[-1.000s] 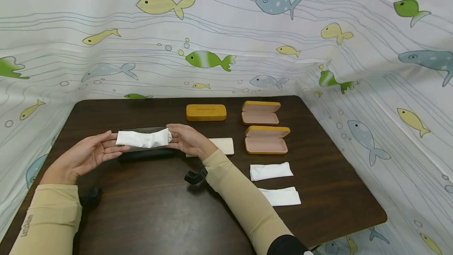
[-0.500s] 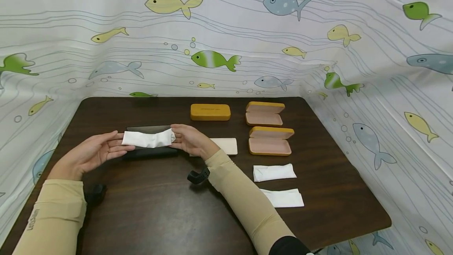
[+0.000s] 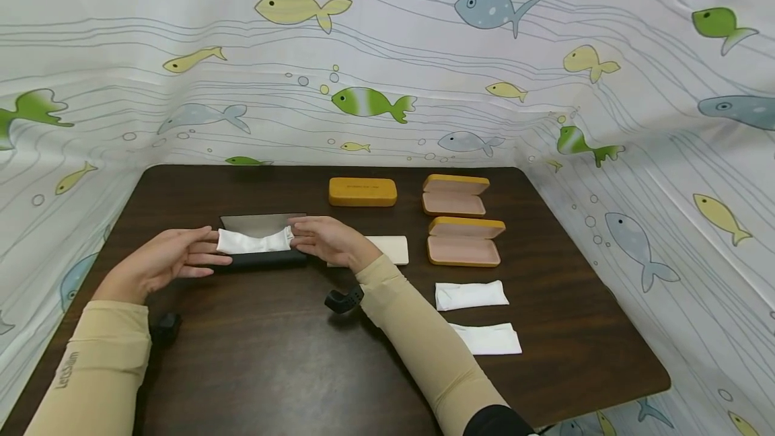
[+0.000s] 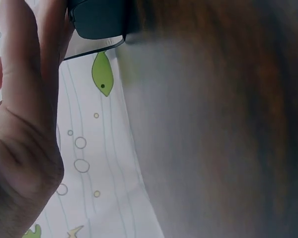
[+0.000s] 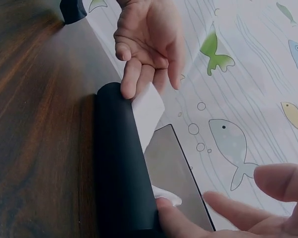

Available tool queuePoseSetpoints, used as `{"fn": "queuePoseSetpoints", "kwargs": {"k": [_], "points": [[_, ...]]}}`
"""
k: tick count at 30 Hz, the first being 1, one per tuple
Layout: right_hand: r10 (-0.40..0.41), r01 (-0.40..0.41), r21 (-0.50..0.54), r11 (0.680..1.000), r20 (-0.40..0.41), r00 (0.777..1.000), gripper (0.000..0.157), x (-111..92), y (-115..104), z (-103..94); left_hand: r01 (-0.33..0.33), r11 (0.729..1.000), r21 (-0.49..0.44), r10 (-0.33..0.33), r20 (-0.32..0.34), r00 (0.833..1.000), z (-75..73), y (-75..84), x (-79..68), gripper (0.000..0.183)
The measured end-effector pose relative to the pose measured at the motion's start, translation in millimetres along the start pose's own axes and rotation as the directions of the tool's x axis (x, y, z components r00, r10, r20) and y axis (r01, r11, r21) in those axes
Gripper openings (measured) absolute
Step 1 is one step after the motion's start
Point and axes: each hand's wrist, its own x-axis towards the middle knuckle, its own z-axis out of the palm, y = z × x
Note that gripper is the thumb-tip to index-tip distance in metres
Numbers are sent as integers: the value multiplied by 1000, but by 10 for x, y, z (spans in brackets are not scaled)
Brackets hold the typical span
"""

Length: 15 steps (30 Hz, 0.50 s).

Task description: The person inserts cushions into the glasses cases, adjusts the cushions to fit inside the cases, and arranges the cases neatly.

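Observation:
In the head view, a folded white cloth (image 3: 251, 242) lies over the mouth of an open black glasses case (image 3: 260, 260) with a grey-lined lid. My left hand (image 3: 166, 262) is at the cloth's left end, fingers straight and thumb apart. At the right end, my right hand (image 3: 333, 242) touches it with extended fingers. From the right wrist view, the cloth (image 5: 147, 115) sags between the rounded case body (image 5: 121, 163) and the raised lid (image 5: 176, 171). The left wrist view shows the case's end (image 4: 99, 20) beyond my hand; the cloth is hidden there.
A closed yellow glasses case (image 3: 362, 192) stands at the back. Two open yellow cases, one behind (image 3: 454, 202) and one nearer (image 3: 463, 250), are to the right. Two folded white cloths, the farther (image 3: 471, 295) and nearer (image 3: 489, 340), and a cream flat piece (image 3: 392, 249) lie nearby.
Both hands have lowered the white cloth toward the black case, and more of the lid's grey lining shows above it. The head view has shifted slightly.

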Motion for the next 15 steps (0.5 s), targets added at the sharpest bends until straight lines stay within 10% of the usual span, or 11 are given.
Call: {"fn": "queuePoseSetpoints", "kwargs": {"k": [15], "points": [[-16,24,-178,984,45,999,44,-5,26,42,-18,999,26,18,-5,1000,13,7,-17,73]]}}
